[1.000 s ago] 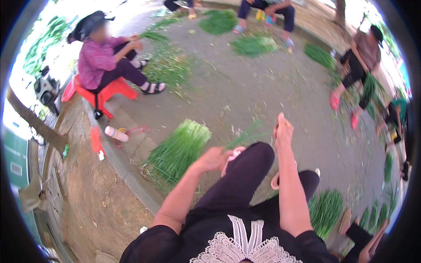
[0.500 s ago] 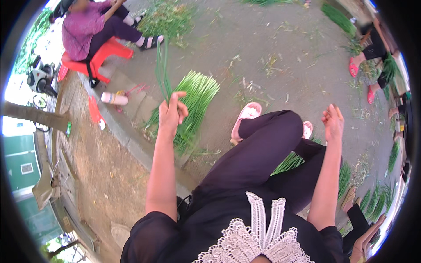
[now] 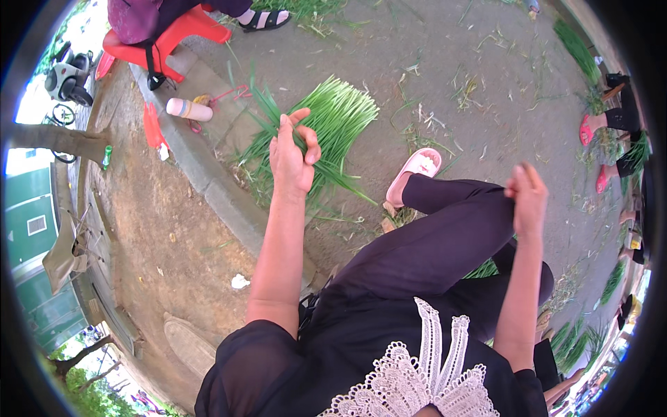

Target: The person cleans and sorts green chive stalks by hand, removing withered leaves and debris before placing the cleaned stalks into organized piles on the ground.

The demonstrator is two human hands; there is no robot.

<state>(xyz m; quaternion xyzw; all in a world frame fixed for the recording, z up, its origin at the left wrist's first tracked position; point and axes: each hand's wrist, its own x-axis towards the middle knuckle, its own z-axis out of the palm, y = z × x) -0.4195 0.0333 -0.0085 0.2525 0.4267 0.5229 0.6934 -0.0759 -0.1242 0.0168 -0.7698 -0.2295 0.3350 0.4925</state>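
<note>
Above the leafy bundle (image 3: 342,119), laying of loose blades (image 3: 266,104) seems under way, wider opening being needed by the half-curled left hand (image 3: 289,161); its hold and the right hand's (image 3: 526,200) cannot be told.

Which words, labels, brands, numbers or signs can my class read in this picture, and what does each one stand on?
None can be read.
Pink bottle: any print is too small to read.
Small green item: any label is too small to read.
Parked scooter: any marking is too small and blurred.
Green stalks: no label visible.
</note>
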